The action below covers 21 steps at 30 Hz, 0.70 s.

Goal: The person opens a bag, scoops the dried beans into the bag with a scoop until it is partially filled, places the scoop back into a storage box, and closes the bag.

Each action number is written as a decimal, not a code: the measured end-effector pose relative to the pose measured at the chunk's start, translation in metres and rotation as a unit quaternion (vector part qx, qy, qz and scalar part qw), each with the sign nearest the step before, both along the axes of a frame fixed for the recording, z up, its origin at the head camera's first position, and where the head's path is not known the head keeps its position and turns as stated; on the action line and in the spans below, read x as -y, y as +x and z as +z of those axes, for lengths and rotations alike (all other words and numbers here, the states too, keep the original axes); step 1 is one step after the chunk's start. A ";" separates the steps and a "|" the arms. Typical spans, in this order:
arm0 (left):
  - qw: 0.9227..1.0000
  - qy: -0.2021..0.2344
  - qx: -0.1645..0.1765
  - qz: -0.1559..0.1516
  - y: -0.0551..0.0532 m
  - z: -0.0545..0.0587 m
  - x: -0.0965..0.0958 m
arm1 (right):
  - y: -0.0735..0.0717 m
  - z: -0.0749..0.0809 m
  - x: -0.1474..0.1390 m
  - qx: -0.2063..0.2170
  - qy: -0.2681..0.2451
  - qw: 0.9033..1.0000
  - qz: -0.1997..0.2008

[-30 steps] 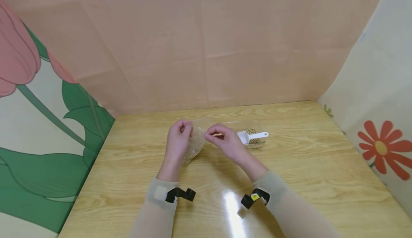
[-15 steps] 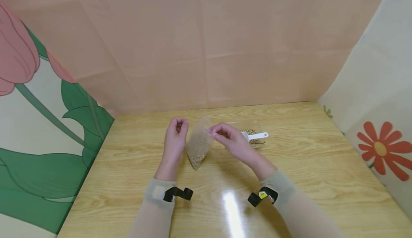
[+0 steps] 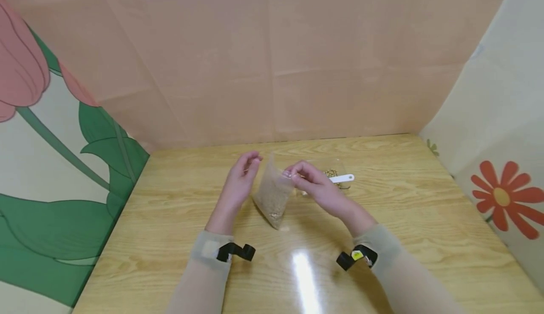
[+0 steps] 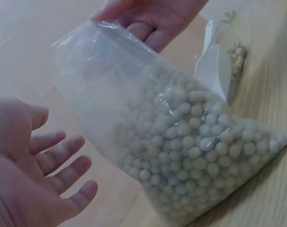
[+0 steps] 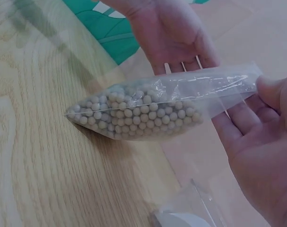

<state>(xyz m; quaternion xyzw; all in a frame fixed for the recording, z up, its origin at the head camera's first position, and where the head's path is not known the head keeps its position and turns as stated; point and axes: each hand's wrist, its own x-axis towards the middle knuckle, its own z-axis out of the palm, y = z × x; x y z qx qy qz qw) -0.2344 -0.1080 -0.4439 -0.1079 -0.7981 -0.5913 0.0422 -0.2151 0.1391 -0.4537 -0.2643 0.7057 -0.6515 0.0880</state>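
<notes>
A clear plastic bag (image 3: 274, 196) part-filled with small round beige beans or beads (image 4: 186, 142) stands tilted on the table, its lower corner down on the wood. My right hand (image 3: 316, 184) pinches the bag's top corner between thumb and fingers; the right wrist view shows the thumb pressed on the film. To the left of the bag, my left hand (image 4: 44, 165) has its fingers spread and relaxed, a small gap away from the plastic in the left wrist view. Behind the right hand, a clear box (image 3: 340, 166) holds similar round pieces and a white scoop (image 3: 342, 178).
The wood-grain table (image 3: 178, 200) reaches back to a pink sheet (image 3: 204, 68). A panel with a tulip print (image 3: 25, 63) stands at the left, and a white one with a red flower (image 3: 503, 196) at the right.
My left hand has let go of the bag's edge and its fingers have opened. My right hand has drawn the bag to the right and turned it, covering more of the box and scoop.
</notes>
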 end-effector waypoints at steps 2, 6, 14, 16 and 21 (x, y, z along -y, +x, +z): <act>0.999 -0.008 0.008 -0.030 -0.002 0.002 -0.002 | 0.001 0.002 -0.002 0.007 0.002 1.000 0.001; 0.997 -0.004 0.020 -0.068 -0.007 0.002 -0.008 | 0.002 0.002 -0.005 0.010 0.005 1.000 0.005; 0.998 0.010 0.036 -0.056 -0.010 -0.003 -0.017 | -0.001 -0.004 -0.014 0.017 -0.022 0.999 0.029; 0.998 0.010 0.030 -0.051 -0.011 -0.004 -0.018 | -0.001 -0.004 -0.017 0.015 -0.025 0.999 0.028; 0.999 0.025 0.014 -0.040 -0.012 -0.007 -0.019 | 0.000 -0.001 -0.022 0.011 -0.027 1.000 0.011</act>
